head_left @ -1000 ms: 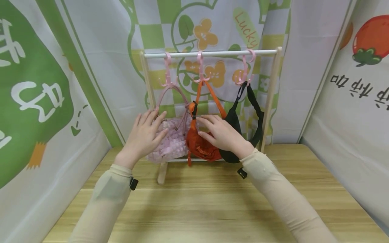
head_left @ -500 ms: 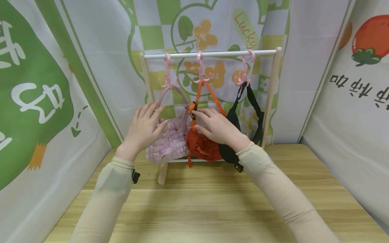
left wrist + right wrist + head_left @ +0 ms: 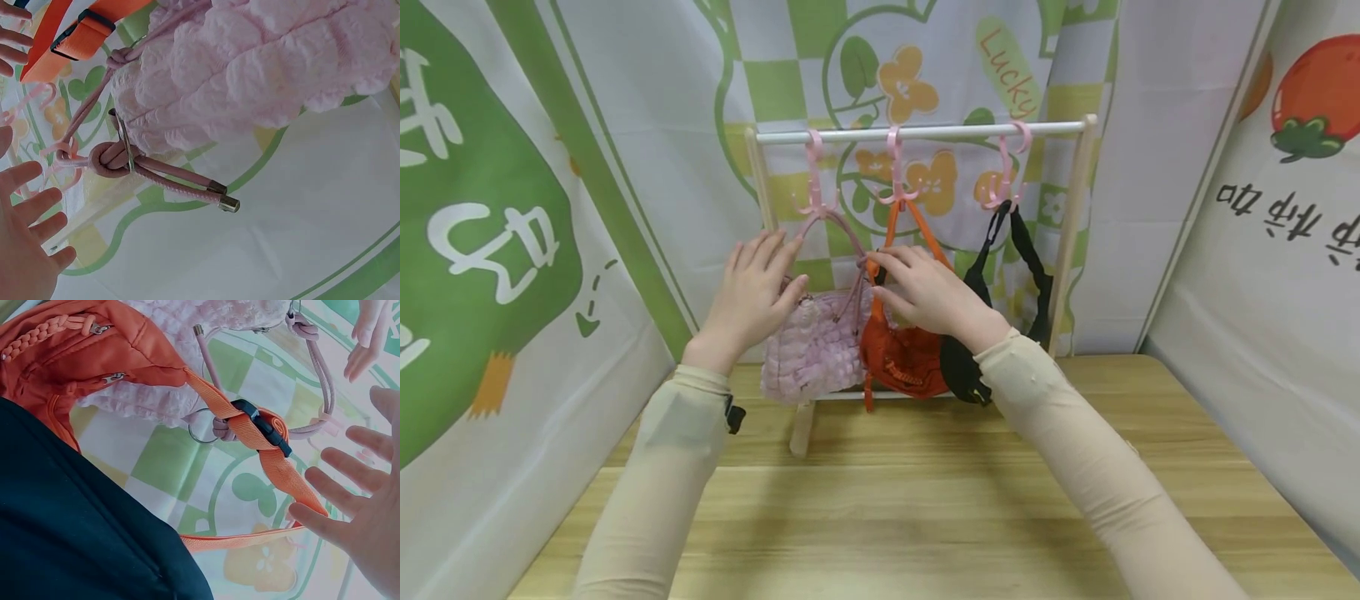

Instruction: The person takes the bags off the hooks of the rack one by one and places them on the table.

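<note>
A pale pink puffy bag (image 3: 816,350) hangs by its mauve cord handle (image 3: 112,156) from the left pink hook (image 3: 815,179). My left hand (image 3: 752,292) is spread with straight fingers in front of that bag's left side. In the middle an orange-red bag (image 3: 906,358) hangs by an orange strap with a black buckle (image 3: 259,425). My right hand (image 3: 932,296) reaches before this strap, fingers extended and apart, holding nothing. A black bag (image 3: 966,367) hangs on the right hook (image 3: 1000,179), partly hidden by my right wrist.
All three hooks hang on the white bar (image 3: 940,132) of a rack with wooden side posts (image 3: 1071,242). It stands on a wood-grain table (image 3: 880,517) against a printed cloth backdrop (image 3: 775,50), with cloth walls at both sides.
Both hands have risen slightly, and the right hand has also shifted left toward the pink bag's handle. The bags stay on their hooks.
</note>
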Tool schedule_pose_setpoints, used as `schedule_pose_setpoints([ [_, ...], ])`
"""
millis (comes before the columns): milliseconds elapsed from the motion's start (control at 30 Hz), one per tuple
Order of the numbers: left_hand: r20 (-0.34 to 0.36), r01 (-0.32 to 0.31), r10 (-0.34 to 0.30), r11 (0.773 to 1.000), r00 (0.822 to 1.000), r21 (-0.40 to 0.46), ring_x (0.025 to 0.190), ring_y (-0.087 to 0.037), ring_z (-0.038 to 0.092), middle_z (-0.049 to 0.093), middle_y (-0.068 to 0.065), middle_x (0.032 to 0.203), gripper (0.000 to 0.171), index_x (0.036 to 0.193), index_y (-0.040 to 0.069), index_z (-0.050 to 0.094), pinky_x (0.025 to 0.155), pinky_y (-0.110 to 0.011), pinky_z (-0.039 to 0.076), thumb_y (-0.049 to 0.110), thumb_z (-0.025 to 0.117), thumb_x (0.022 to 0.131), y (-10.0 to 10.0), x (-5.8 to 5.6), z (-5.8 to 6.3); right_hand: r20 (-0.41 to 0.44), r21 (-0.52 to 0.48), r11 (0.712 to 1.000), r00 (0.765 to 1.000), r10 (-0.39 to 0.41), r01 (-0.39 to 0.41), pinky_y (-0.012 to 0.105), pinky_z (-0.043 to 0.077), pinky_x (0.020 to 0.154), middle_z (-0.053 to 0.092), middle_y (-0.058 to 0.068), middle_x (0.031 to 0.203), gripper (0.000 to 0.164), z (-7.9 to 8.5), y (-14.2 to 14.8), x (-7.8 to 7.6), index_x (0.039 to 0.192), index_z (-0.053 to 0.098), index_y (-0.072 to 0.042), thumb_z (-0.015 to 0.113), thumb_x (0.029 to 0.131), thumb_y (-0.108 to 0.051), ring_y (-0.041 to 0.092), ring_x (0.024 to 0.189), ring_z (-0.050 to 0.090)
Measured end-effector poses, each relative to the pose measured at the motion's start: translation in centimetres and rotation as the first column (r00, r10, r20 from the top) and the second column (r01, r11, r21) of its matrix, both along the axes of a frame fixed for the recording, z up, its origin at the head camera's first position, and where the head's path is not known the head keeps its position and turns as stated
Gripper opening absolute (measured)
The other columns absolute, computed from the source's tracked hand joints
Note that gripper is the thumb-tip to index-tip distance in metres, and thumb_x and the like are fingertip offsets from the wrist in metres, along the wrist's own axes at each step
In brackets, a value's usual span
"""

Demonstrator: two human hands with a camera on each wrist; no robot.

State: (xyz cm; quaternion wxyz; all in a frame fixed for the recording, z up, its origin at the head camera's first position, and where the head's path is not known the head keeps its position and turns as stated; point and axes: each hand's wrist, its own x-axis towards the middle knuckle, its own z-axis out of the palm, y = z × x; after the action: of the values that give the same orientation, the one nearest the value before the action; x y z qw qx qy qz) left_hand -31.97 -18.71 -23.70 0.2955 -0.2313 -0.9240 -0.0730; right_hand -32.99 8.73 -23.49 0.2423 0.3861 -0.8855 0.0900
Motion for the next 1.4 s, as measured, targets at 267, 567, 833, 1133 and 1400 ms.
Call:
schedule_pose_setpoints([
  [267, -0.017, 0.004, -0.005, 1.000, 1.000, -0.010, 0.142, -0.036, 0.020, 0.025, -0.016, 0.155, 0.056, 0.149, 0.015, 0.028, 0.117, -0.056, 0.009, 0.041, 0.037, 0.100, -0.2, -0.7, 1.1, 0.017, 0.017, 1.000, 1.000, -0.012, 0.011, 0.043, 0.037, 0.108, 0.045, 0.010, 0.141, 0.052, 0.8, -0.3, -0.5, 0.146, 0.036, -0.016, 0.042, 0.100, -0.040, 0.028, 0.131, 0.041],
  [567, -0.033, -0.006, 0.005, 1.000, 0.999, -0.029, 0.142, -0.036, 0.019, 0.024, -0.016, 0.155, 0.056, 0.149, 0.014, 0.028, 0.117, -0.057, 0.008, 0.041, 0.037, 0.100, -0.2, -1.2, 2.3, 0.015, 0.037, 0.999, 1.000, -0.013, 0.012, 0.044, 0.037, 0.108, 0.045, 0.012, 0.141, 0.053, 1.8, -0.4, -0.9, 0.145, 0.037, -0.013, 0.042, 0.100, -0.041, 0.029, 0.130, 0.042],
  [833, -0.034, -0.020, 0.019, 0.999, 0.999, -0.039, 0.145, -0.034, 0.014, 0.020, -0.013, 0.157, 0.056, 0.150, 0.014, 0.026, 0.117, -0.055, 0.005, 0.041, 0.034, 0.101, -0.3, -1.3, 3.5, 0.020, 0.035, 0.999, 0.999, -0.028, 0.027, 0.043, 0.035, 0.109, 0.044, 0.010, 0.141, 0.054, 2.9, -0.4, -0.9, 0.147, 0.034, -0.014, 0.041, 0.100, -0.041, 0.027, 0.132, 0.039],
  [1133, -0.037, -0.036, 0.033, 0.997, 0.999, -0.071, 0.144, -0.035, 0.014, 0.018, -0.013, 0.158, 0.057, 0.151, 0.013, 0.023, 0.118, -0.054, 0.003, 0.041, 0.030, 0.101, -0.5, -1.6, 4.8, -0.014, 0.031, 0.999, 1.000, -0.008, 0.009, 0.041, 0.038, 0.107, 0.046, 0.012, 0.139, 0.053, 3.7, -0.6, -1.6, 0.145, 0.038, -0.011, 0.046, 0.099, -0.037, 0.028, 0.127, 0.043],
  [1400, -0.060, -0.032, 0.028, 0.996, 0.998, -0.082, 0.144, -0.035, 0.015, 0.020, -0.014, 0.156, 0.057, 0.150, 0.012, 0.026, 0.118, -0.054, 0.004, 0.042, 0.031, 0.101, -0.3, -1.9, 6.0, 0.024, 0.033, 0.999, 1.000, -0.021, 0.020, 0.041, 0.036, 0.109, 0.044, 0.012, 0.141, 0.054, 4.2, -0.7, -2.1, 0.146, 0.035, -0.012, 0.043, 0.100, -0.039, 0.029, 0.131, 0.040],
])
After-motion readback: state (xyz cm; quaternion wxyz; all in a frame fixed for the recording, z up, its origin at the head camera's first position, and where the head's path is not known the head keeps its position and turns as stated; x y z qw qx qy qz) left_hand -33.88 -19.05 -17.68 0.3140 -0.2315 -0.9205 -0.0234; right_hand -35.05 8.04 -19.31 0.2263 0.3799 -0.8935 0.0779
